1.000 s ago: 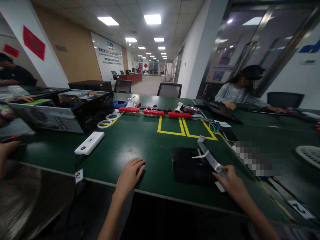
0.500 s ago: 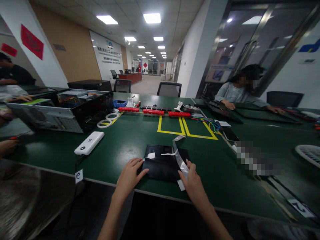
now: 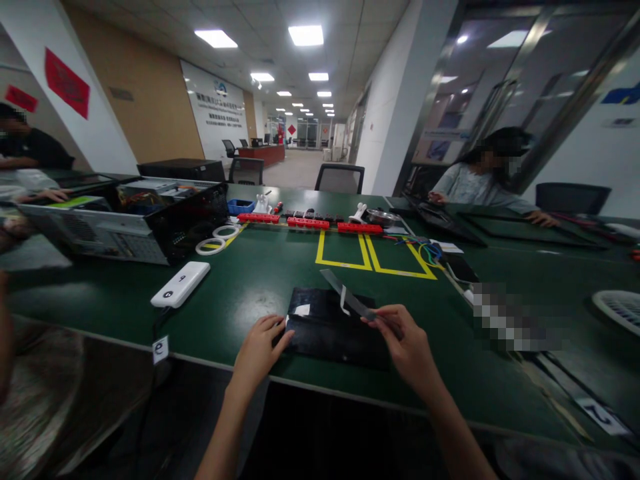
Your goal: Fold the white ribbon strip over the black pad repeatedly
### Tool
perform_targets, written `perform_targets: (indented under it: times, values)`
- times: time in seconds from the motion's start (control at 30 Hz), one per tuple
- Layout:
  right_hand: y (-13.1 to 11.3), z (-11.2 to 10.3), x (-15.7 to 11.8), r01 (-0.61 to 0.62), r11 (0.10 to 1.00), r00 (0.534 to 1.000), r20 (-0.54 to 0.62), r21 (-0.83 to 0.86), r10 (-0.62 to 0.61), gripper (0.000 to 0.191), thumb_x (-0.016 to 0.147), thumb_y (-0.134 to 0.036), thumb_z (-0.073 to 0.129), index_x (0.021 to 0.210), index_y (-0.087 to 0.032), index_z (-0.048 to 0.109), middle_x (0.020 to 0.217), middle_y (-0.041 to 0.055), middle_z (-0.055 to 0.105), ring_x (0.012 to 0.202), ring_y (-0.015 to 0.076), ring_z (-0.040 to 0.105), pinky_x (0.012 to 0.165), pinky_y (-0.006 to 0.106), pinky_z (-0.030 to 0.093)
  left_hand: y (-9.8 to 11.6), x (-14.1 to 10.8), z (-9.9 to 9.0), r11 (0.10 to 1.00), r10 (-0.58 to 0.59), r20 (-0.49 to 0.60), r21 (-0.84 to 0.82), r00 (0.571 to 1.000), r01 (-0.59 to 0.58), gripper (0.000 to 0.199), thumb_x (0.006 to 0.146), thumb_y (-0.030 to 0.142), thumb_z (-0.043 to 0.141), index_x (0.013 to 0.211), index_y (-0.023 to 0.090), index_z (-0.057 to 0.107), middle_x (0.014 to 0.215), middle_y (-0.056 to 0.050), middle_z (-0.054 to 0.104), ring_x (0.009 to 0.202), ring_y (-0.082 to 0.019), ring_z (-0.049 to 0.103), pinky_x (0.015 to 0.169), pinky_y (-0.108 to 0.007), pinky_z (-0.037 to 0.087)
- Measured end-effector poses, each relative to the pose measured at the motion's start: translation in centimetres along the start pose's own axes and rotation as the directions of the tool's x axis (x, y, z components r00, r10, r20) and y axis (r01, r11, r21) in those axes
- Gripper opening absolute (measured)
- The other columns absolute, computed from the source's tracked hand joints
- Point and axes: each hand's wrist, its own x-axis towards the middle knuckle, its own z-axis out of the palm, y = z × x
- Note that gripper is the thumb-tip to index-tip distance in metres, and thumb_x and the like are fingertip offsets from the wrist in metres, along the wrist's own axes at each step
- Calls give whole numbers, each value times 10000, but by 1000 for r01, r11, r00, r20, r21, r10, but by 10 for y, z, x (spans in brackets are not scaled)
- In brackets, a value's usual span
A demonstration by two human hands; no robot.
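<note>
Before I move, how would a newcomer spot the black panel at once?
On the green table, look toward the near edge. The black panel lies flat there, left hand at its left side. Unlike the narrow grey strip in the right hand, it is broad and black.

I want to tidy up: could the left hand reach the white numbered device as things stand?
Probably yes: nothing seems to stand between the left hand and the white numbered device, though that hand must first leave the black panel.

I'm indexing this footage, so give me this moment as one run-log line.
left hand: at left edge of black sheet | right hand: pinching grey strip over sheet | nearby: white box at left, yellow tape beyond
</note>
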Motion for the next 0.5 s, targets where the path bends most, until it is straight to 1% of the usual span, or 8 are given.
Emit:
perform_targets:
  times: [0.07, 0.13, 0.2, 0.23, 0.3, 0.37, 0.43, 0.5]
  values:
    - [-16, -4, -3, -12, 996, 997, 78, 85, 5, 231, 830, -429, 556, 923, -220, 518, 883, 65, 702, 819, 204, 680, 797, 381, 535, -1, 0, -2, 997, -68, -69, -52, 995, 64, 263, 881, 365, 516, 973, 218, 715, 1111, -71, 675, 1069, -249, 598, 959, -418, 456]
    - [-30, -8, -7, -60, 985, 987, 155, 161, 35, 230, 820, -416, 577, 929, -219, 529, 870, 56, 702, 786, 199, 684, 765, 367, 544, 1, -2, -8, 980, -165, -198, -143, 966, 138, 327, 914, 372, 446, 1098, 209, 661, 1215, -84, 624, 1126, -249, 570, 983, -423, 432]
    - [-40, -12, -10, -128, 967, 966, 249, 221, 71, 229, 818, -402, 588, 941, -215, 538, 853, 50, 704, 775, 198, 685, 751, 356, 543, 7, -7, -18, 955, -225, -305, -256, 925, 148, 389, 944, 370, 367, 1245, 208, 554, 1297, -88, 565, 1192, -243, 521, 1012, -430, 396]
    - [-42, -12, -11, -165, 955, 950, 300, 245, 88, 228, 820, -395, 589, 948, -213, 540, 835, 46, 705, 767, 195, 684, 744, 349, 540, 11, -9, -23, 943, -231, -328, -307, 916, 127, 408, 954, 372, 335, 1286, 211, 509, 1311, -88, 554, 1211, -241, 504, 1021, -432, 381]
    - [-38, -13, -10, -236, 930, 910, 399, 281, 110, 233, 821, -381, 593, 963, -202, 545, 798, 39, 704, 737, 181, 677, 718, 330, 532, 21, -13, -32, 922, -189, -308, -382, 932, 61, 431, 960, 390, 300, 1318, 215, 466, 1300, -87, 562, 1213, -245, 502, 1020, -433, 375]
    - [-27, -11, -6, -302, 901, 873, 470, 311, 130, 240, 818, -370, 601, 965, -187, 552, 761, 33, 697, 691, 157, 660, 673, 296, 516, 31, -14, -38, 919, -141, -254, -394, 957, 31, 455, 941, 427, 346, 1335, 219, 438, 1247, -91, 597, 1172, -259, 532, 993, -439, 397]
    - [-10, -9, 0, -379, 856, 848, 502, 352, 170, 251, 801, -361, 626, 955, -176, 557, 730, 22, 686, 646, 130, 635, 620, 256, 491, 36, -13, -38, 941, -110, -214, -336, 971, 32, 482, 889, 446, 470, 1318, 228, 450, 1183, -88, 627, 1114, -269, 565, 956, -439, 426]
    - [6, -8, 5, -456, 794, 831, 512, 401, 219, 263, 768, -351, 665, 931, -174, 561, 705, 5, 670, 621, 112, 614, 587, 230, 467, 38, -9, -34, 965, -80, -197, -261, 977, 27, 449, 848, 402, 559, 1263, 240, 505, 1128, -77, 644, 1061, -260, 590, 925, -418, 451]
